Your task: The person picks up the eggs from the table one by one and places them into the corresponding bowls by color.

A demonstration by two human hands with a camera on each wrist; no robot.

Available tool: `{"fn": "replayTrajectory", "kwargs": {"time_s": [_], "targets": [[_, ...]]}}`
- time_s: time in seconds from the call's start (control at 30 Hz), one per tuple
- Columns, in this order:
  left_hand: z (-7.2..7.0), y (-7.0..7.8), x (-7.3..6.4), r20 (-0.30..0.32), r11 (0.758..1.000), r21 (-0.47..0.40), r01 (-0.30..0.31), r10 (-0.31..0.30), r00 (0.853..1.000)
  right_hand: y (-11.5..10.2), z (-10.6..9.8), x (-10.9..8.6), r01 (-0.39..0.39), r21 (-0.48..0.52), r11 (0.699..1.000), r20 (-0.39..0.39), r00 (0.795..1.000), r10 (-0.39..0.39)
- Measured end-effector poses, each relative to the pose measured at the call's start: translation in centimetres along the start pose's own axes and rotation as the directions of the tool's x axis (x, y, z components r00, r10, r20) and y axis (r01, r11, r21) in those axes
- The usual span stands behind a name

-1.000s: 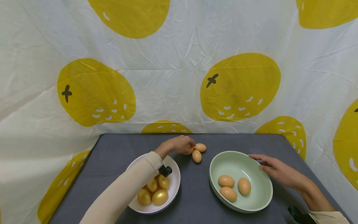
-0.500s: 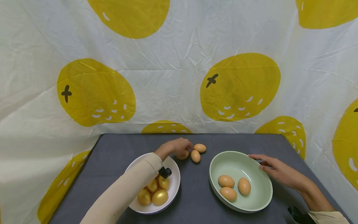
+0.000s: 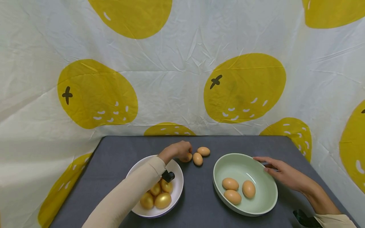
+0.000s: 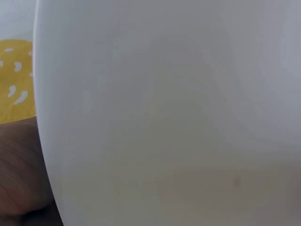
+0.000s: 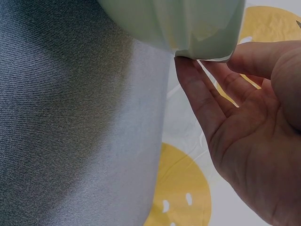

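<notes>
Beyond the white bowl [image 3: 179, 186], my left hand [image 3: 178, 150] reaches down with curled fingers around a brown egg [image 3: 186, 157]. The fingers hide part of that egg. Two more brown eggs lie just to its right, a nearer egg [image 3: 197, 159] and a farther egg [image 3: 203, 151]. In the left wrist view the white bowl's wall [image 4: 155, 94] covers nearly everything, with a piece of the hand at the left edge. My right hand [image 3: 285, 174] holds the rim of the green bowl [image 3: 265, 202]; the right wrist view shows thumb and fingertips at its edge.
Several golden eggs [image 3: 163, 200] lie in the white bowl, partly under my left sleeve [image 3: 128, 193]. Three brown eggs [image 3: 249, 189] sit in the green bowl. Everything stands on a dark grey table [image 3: 196, 196], backed by a patterned cloth [image 3: 171, 95].
My left hand has drawn back slightly to the left with its egg. The nearer loose egg has shifted left too, opening a gap from the farther one. The right hand stays put.
</notes>
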State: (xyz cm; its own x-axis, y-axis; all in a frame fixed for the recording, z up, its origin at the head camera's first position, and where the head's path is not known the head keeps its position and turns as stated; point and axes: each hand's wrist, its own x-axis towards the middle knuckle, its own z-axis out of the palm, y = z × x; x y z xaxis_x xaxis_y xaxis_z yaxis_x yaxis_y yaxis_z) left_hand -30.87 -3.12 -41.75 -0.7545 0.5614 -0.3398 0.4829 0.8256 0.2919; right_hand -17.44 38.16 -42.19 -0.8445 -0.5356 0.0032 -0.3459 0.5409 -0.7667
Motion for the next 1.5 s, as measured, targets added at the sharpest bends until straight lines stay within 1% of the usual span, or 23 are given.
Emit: {"fn": "replayTrajectory", "kwargs": {"time_s": [0.23,0.43,0.57,0.67,0.9,1.27,1.4,1.5], "targets": [[0.0,-0.1,0.0,0.0,1.0,-0.014,-0.024,0.024,1.0,0.0,0.0,0.0,-0.004,-0.009,1.0,-0.003,1.0,0.004],[0.0,-0.2,-0.1,-0.007,1.0,-0.005,-0.016,0.016,1.0,0.1,-0.1,0.1,0.001,-0.003,1.0,0.0,1.0,-0.001],[0.1,-0.4,0.0,-0.016,1.0,-0.023,-0.019,0.019,1.0,0.0,-0.1,0.1,-0.017,0.001,1.0,0.005,1.0,0.017],[0.1,-0.6,0.0,-0.03,0.999,-0.03,-0.026,0.025,0.999,-0.1,-0.1,0.1,-0.016,-0.006,1.0,0.002,1.0,0.016],[-0.1,-0.6,-0.3,-0.049,0.998,-0.052,-0.029,0.027,0.998,0.0,-0.1,0.1,0.002,0.005,1.0,0.003,1.0,-0.002],[-0.5,-1.1,-0.6,-0.051,0.994,-0.104,-0.041,0.036,0.998,0.1,-0.1,0.0,0.0,-0.006,1.0,-0.001,1.0,0.0],[-0.6,-1.2,-0.8,-0.055,0.994,-0.095,-0.049,0.044,0.998,0.1,-0.1,0.0,-0.004,-0.006,1.0,0.001,1.0,0.004],[-0.8,-1.2,-1.0,-0.069,0.994,-0.089,-0.059,0.053,0.996,0.2,-0.2,0.0,-0.006,-0.01,1.0,0.003,1.0,0.006]]}}
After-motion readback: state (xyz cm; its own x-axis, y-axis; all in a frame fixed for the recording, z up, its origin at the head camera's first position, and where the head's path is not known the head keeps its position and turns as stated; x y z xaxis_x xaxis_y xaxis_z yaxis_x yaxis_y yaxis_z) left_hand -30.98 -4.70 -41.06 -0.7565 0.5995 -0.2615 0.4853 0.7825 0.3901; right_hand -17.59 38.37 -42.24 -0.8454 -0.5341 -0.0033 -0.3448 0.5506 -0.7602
